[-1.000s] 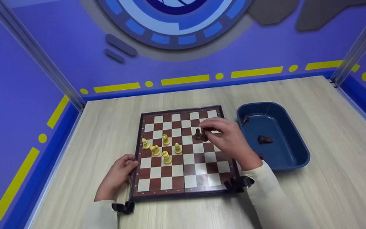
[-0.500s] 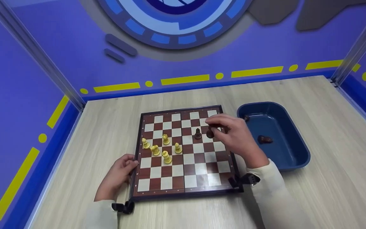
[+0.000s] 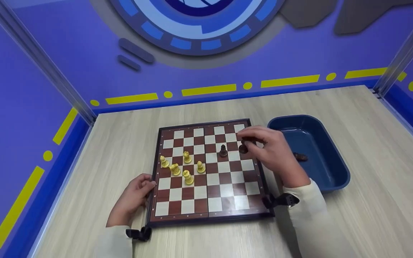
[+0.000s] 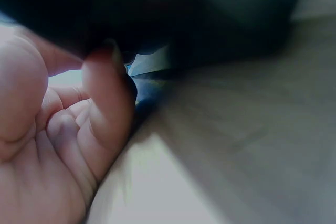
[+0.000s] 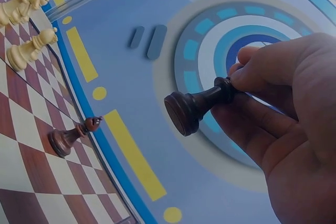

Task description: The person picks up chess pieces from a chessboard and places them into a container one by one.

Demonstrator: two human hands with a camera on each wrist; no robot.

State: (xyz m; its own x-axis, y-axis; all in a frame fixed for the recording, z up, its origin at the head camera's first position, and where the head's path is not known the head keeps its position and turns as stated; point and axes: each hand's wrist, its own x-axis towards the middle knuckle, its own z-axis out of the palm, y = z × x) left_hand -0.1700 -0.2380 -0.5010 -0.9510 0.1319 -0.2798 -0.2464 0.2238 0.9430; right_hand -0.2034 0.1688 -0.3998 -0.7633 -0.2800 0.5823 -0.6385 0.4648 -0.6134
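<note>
Between thumb and fingers my right hand [image 3: 269, 150] pinches a dark chess piece [image 5: 197, 106], held above the right side of the chessboard [image 3: 188, 206]. Its round base shows in the right wrist view; its head is hidden by my fingers. A dark bishop [image 3: 223, 151] stands upright on the board, left of this hand. Farther left stand several cream chess pieces, among them a pawn [image 3: 200, 167] and a knight [image 3: 175, 169]. My left hand [image 3: 133, 195] grips the board's left edge, its thumb at the rim and its fingers curled in the left wrist view.
A blue tub [image 3: 330, 141] stands right of the board, partly behind my right hand. Inside it lies a dark chess piece [image 3: 301, 157]. Blue printed panels [image 3: 199, 71] enclose the wooden tabletop [image 3: 364, 143] at the back and sides.
My right hand has moved right with the dark chess piece, away from the bishop and toward the tub. The left hand and the other pieces on the board stay put.
</note>
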